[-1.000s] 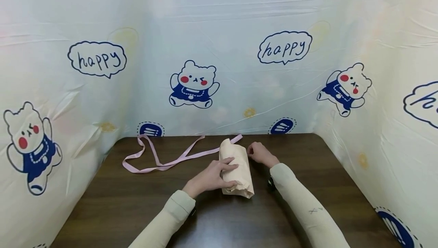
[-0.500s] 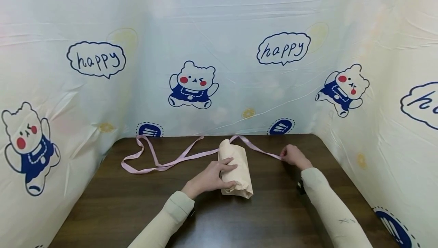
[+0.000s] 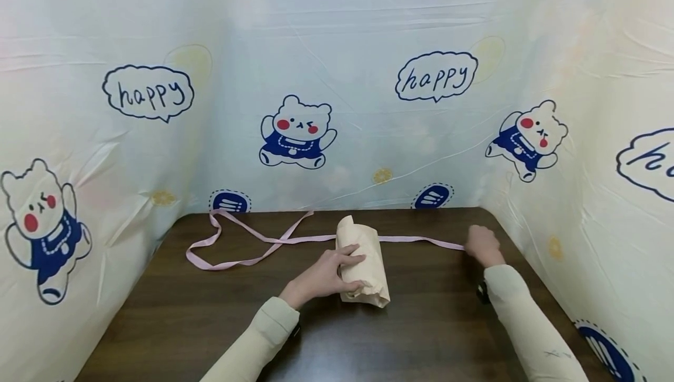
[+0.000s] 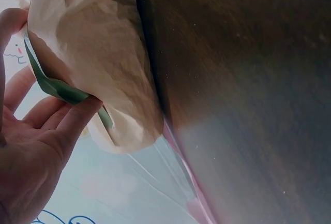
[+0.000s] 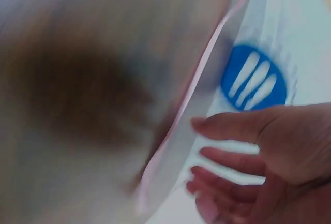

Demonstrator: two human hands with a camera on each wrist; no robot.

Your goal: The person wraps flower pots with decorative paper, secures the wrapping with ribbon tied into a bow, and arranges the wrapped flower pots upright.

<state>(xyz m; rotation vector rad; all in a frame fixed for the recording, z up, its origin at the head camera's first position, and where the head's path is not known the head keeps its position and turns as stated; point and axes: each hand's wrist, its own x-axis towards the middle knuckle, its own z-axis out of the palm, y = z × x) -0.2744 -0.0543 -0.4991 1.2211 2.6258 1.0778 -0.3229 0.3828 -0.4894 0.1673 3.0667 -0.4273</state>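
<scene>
A bundle wrapped in cream-brown paper lies on the table, with a green strip along its side in the left wrist view. My left hand holds it from the left, fingers across the paper and thumb nearer the front end. A long pink ribbon passes under the bundle and comes out on both sides. At the ribbon's right end is my right hand. The right wrist view shows that hand with its fingers apart and the ribbon beyond the thumb tip, not between the fingers.
On the left, the ribbon's longer part loops and crosses itself near the back edge of the dark wooden table. A printed curtain with bears and "happy" bubbles closes in the back and both sides.
My right hand has drawn the ribbon's end from behind the bundle to the right, and its fingers are now apart from it. The left hand and bundle have stayed put.
</scene>
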